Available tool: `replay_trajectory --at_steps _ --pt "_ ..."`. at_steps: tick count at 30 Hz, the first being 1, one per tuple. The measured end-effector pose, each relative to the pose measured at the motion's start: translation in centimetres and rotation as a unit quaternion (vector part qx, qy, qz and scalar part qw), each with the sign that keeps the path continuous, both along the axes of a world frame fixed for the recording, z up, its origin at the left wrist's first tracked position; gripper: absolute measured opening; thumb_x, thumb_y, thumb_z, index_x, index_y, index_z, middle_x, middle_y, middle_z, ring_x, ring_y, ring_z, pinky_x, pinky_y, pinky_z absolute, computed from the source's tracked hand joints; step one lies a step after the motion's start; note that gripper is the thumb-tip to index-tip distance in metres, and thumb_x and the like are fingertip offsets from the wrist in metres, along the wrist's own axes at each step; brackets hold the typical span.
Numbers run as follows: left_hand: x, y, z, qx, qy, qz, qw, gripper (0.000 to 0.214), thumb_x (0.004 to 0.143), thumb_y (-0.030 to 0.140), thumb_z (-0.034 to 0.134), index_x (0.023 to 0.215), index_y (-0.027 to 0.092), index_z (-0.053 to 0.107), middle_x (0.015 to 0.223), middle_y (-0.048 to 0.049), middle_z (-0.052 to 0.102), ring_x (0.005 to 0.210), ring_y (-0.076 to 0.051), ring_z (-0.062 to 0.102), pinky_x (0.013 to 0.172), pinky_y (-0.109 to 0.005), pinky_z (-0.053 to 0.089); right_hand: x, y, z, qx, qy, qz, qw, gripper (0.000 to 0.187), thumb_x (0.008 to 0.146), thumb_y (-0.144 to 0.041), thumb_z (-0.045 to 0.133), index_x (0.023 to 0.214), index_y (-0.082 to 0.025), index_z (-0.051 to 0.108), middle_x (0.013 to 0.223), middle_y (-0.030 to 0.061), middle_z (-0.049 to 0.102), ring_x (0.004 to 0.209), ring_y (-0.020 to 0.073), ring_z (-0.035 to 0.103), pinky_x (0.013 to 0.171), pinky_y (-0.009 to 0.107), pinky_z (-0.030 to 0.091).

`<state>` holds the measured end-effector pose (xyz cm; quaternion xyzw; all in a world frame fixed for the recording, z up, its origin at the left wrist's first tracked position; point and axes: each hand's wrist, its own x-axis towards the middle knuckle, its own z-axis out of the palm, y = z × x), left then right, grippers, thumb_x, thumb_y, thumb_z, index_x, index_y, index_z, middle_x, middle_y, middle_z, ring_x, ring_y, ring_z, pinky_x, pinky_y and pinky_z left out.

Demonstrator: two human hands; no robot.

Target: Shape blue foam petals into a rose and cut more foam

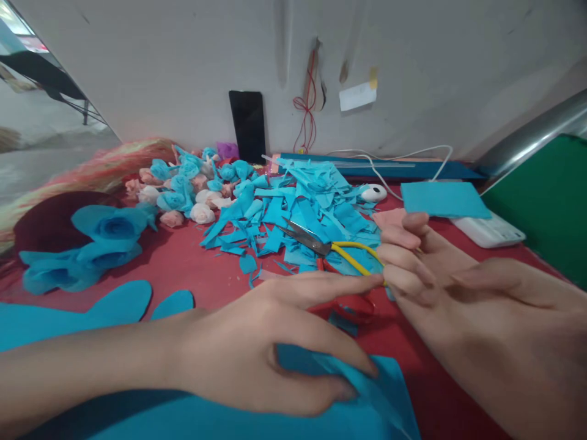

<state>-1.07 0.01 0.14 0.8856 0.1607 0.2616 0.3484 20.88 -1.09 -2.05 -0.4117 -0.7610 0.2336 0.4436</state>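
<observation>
My left hand [284, 336] reaches in from the left over a blue crepe-like sheet [220, 418]. A raised fold of that sheet lies between its thumb and middle finger, while the index finger stretches toward my right hand [440, 287]. The right hand is turned palm up with curled fingers, close to the left index fingertip; anything inside them is too small or hidden to see. Just behind the hands lies a pointed metal tool with a yellow handle [353, 260]. A red handle loop [355, 308] is partly covered by the left hand.
Blue scraps [316, 195] are heaped mid-table, beside small blue, pink and white flowers [183, 189]. Large blue flowers [110, 229] sit at left near cut blue petals [123, 299]. A phone [248, 125] leans on the wall. A blue pad [444, 200] rests on a white device [493, 229].
</observation>
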Motion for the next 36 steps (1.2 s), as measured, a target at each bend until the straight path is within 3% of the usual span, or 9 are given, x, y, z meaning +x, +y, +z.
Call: replay_trajectory --at_steps 3,6,8,12,15,18,24,31,36 --pt "0.0 -0.1 0.4 -0.005 0.002 -0.01 1.0 0.018 0.077 0.013 0.058 0.087 0.006 0.07 0.137 -0.0179 0.038 0.119 -0.018 0.049 0.1 -0.015 0.036 -1.0 -0.1 0.7 -0.142 0.216 0.05 0.965 0.051 0.086 -0.01 0.026 0.112 -0.041 0.056 0.096 -0.0055 0.064 0.087 0.0061 0.062 0.076 0.013 0.052" --pt "0.0 -0.1 0.4 -0.002 0.002 -0.023 1.0 0.017 0.077 0.015 0.057 0.085 0.008 0.071 0.141 -0.0145 0.033 0.121 -0.02 0.046 0.102 -0.019 0.036 -1.5 -0.2 1.5 -0.299 0.449 0.107 0.835 0.035 0.08 -0.012 0.034 0.088 -0.025 0.066 0.078 0.0028 0.057 0.066 0.0068 0.057 0.064 0.009 0.051" --pt "0.0 -0.1 0.3 0.001 -0.003 -0.035 0.999 0.016 0.077 0.016 0.058 0.083 0.009 0.071 0.141 -0.0127 0.032 0.122 -0.021 0.045 0.103 -0.022 0.035 -1.6 0.0 1.9 -0.322 0.474 0.13 0.809 0.032 0.083 -0.012 0.03 0.082 -0.023 0.061 0.071 0.0022 0.046 0.058 0.0083 0.049 0.056 0.013 0.051" --pt "0.2 -0.1 0.2 -0.023 -0.031 -0.063 0.997 0.017 0.076 0.013 0.057 0.082 0.003 0.07 0.139 -0.0195 0.033 0.122 -0.023 0.045 0.103 -0.02 0.035 -1.8 1.1 1.9 -0.142 0.233 0.07 0.96 0.031 0.088 -0.011 0.023 0.071 -0.023 0.046 0.065 -0.0008 0.041 0.056 0.0115 0.052 0.054 0.023 0.051" --pt "0.3 -0.2 0.2 -0.046 -0.06 -0.071 0.995 0.018 0.077 0.013 0.056 0.08 0.001 0.069 0.13 -0.023 0.046 0.118 -0.022 0.05 0.1 -0.019 0.039 -1.8 2.0 1.1 0.02 0.013 -0.013 1.0 0.023 0.09 -0.014 0.033 0.077 -0.021 0.05 0.073 0.0012 0.057 0.07 0.015 0.06 0.062 0.027 0.052" --pt "0.4 -0.2 0.1 -0.057 -0.085 -0.05 0.993 0.015 0.076 0.01 0.057 0.083 0.002 0.068 0.119 -0.0214 0.057 0.103 -0.018 0.061 0.093 -0.018 0.046 -1.8 2.3 0.4 0.133 -0.11 -0.003 0.985 0.017 0.083 -0.01 0.044 0.088 -0.016 0.059 0.092 0.0077 0.064 0.091 0.0225 0.058 0.082 0.037 0.047" --pt "0.3 0.5 -0.4 -0.005 -0.1 -0.021 0.995 0.013 0.074 0.009 0.061 0.083 0.001 0.068 0.116 -0.0223 0.059 0.105 -0.018 0.06 0.094 -0.019 0.045 -1.9 2.0 0.3 0.378 -0.353 0.049 0.854 0.024 0.083 -0.006 0.039 0.082 -0.008 0.063 0.083 0.0118 0.066 0.092 0.0288 0.054 0.087 0.045 0.039" --pt "0.4 0.4 -0.5 0.037 -0.022 -0.105 0.994 0.025 0.08 0.016 0.05 0.084 0.002 0.07 0.126 -0.0235 0.051 0.108 -0.022 0.058 0.098 -0.025 0.043 -2.2 1.3 -0.5 0.385 -0.357 0.078 0.847 0.033 0.09 -0.007 0.033 0.088 -0.008 0.066 0.091 0.0083 0.067 0.1 0.0248 0.05 0.095 0.043 0.03" --pt "0.3 0.3 -0.3 0.007 0.012 -0.071 0.997 0.025 0.081 0.019 0.049 0.088 0.007 0.07 0.141 -0.0196 0.031 0.104 -0.02 0.06 0.088 -0.021 0.049 -2.1 1.0 -0.3 0.383 -0.361 0.093 0.845 0.039 0.089 -0.002 0.03 0.078 -0.012 0.066 0.086 0.0084 0.068 0.096 0.0234 0.053 0.091 0.039 0.035"
